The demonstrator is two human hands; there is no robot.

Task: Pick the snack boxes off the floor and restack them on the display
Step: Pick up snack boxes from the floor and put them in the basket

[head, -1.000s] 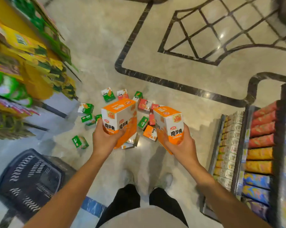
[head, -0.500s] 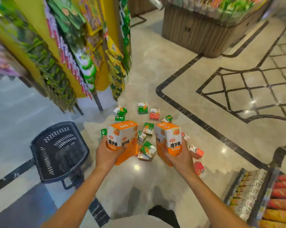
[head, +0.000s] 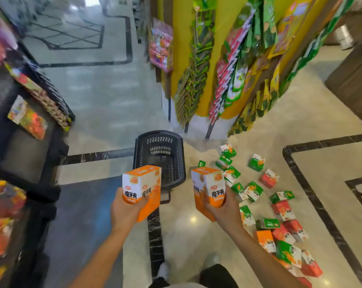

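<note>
Since the earlier frame the black basket [head: 159,156] has come ahead, and each grip, left hand [head: 126,210] and right hand [head: 224,208], holds an upright orange box [head: 142,189] this side of it for carrying, with scattered boxes [head: 279,215] right of it.

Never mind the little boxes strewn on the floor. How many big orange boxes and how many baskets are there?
Big orange boxes: 2, the left box in the left hand and the right box in the right hand
Basket: 1, black, on the floor
Total: 3
</note>
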